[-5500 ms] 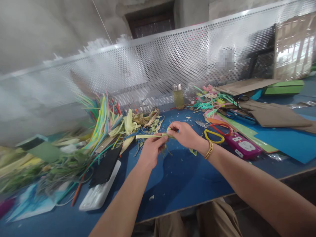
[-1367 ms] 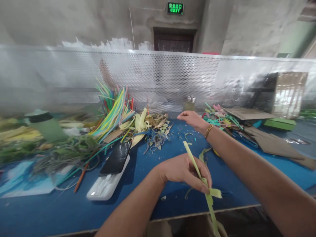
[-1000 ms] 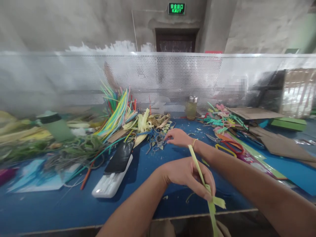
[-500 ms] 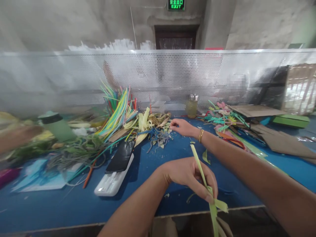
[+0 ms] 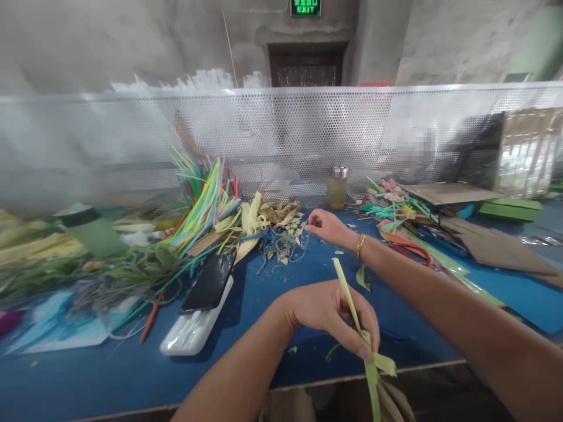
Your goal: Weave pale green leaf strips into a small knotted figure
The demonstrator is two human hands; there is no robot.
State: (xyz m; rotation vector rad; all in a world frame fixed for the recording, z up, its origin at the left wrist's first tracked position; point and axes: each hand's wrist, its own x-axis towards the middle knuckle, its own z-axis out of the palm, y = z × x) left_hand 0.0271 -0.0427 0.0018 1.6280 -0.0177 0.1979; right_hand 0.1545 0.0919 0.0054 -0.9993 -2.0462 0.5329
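My left hand [image 5: 336, 316] is closed near the front edge of the table, pinching a pale green husk strip [image 5: 372, 375]. The strip is folded into a knot, with one end standing up past the fingers and the others hanging over the edge. Farther off, my right hand [image 5: 325, 227], with a gold bracelet [image 5: 360, 246] at the wrist, has its fingers pinched together. A thin grey-blue strand [image 5: 302, 255] arcs from the tangle of strings [image 5: 279, 241] up to its fingertips. Dried husks [image 5: 251, 215] lie behind that tangle.
A phone [image 5: 209, 281] rests on a white case [image 5: 197, 328]. Colourful pipe cleaners [image 5: 206, 193], a green cup [image 5: 94, 231] and leafy stems stand or lie left. At the back is a glass jar [image 5: 338, 187] before a perforated metal screen [image 5: 264, 129]. Cardboard [image 5: 497, 237] lies right.
My right hand has drawn slightly away from the string tangle, and a strand now stretches to its fingers. A blurred hand at the left edge is gone. The view has shifted slightly.
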